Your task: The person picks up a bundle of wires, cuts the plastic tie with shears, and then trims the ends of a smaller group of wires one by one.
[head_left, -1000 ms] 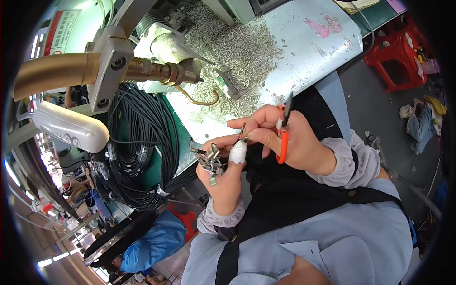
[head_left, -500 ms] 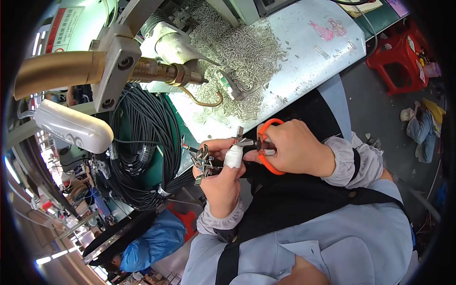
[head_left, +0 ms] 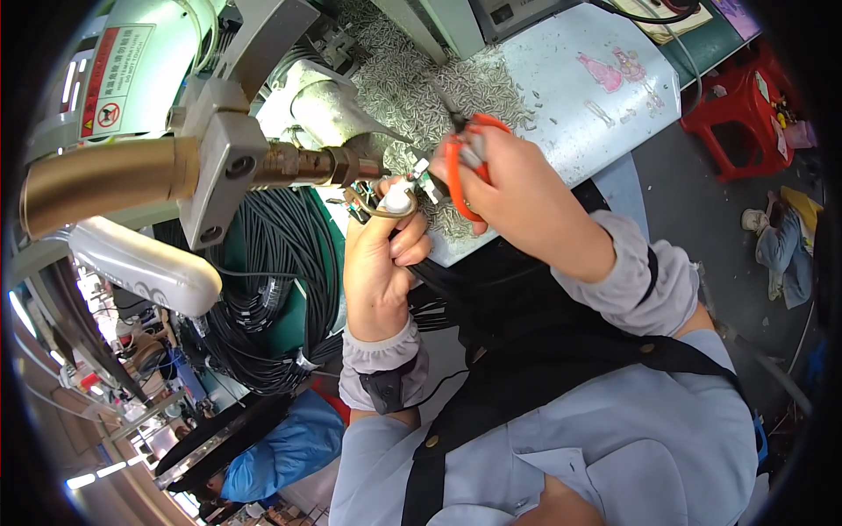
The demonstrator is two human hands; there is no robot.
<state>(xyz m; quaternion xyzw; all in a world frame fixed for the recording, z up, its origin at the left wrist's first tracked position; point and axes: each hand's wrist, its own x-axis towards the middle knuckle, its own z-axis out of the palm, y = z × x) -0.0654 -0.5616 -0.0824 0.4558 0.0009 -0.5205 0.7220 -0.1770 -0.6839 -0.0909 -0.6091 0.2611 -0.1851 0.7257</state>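
My left hand [head_left: 379, 263] is raised beneath the machine's brass nozzle [head_left: 346, 167], its fingers curled round cable ends tipped with small metal connectors [head_left: 358, 203]. White wrapping [head_left: 400, 196] covers its thumb. A thin bent brass tube [head_left: 392, 212] passes in front of that thumb. One small metal piece [head_left: 420, 167] shows just beyond the thumb, close to the nozzle tip; whether they touch I cannot tell. In my right hand [head_left: 517, 180] are orange-handled scissors [head_left: 454, 180], their dark blades pointing up and away over the heap of small metal bits [head_left: 438, 83].
A coil of black cable [head_left: 272, 289] lies to the left on a green surface. The pale metal table [head_left: 588, 123] extends right. A white lamp [head_left: 145, 263] hangs at left. Red stools [head_left: 741, 123] stand at far right. Another person in blue [head_left: 285, 451] sits at lower left.
My left hand has moved up and away to the nozzle with the connectors. My right hand has lifted the scissors up and off the piece in my left hand.
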